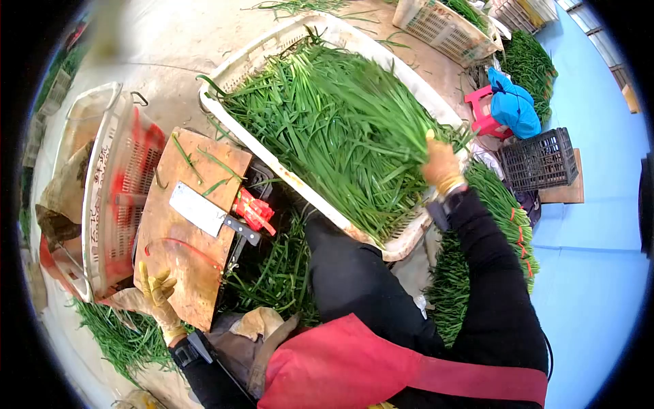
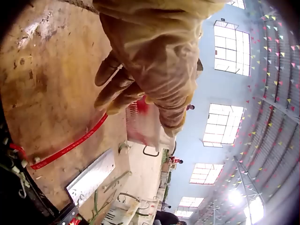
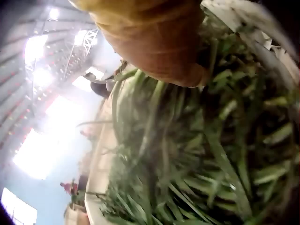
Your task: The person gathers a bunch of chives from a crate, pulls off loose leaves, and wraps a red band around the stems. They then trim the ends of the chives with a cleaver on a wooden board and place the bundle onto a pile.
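Observation:
My gloved right hand point(image 1: 443, 163) grips a bunch of garlic chives point(image 1: 392, 112) at the right end of a white crate point(image 1: 272, 163). The leaves fan out toward the upper left, blurred, over more loose chives point(image 3: 225, 164) that fill the crate. My left hand point(image 1: 160, 296), in a yellowish glove, is held at the near left edge of a wooden board point(image 1: 157, 225), fingers extended and nothing in them. A thin red strip point(image 2: 72, 145) curves across the board by its fingertips. Farther along lies a cleaver point(image 1: 197, 208) with a black handle, among a few cut leaves.
Red ties point(image 1: 253, 210) sit bundled beside the cleaver handle. Left of the board stands a red and white crate point(image 1: 112, 177). Tied chive bundles point(image 1: 507, 218) line the right side, near a black crate point(image 1: 541, 161) and a pink stool point(image 1: 482, 112). More chives lie below the board.

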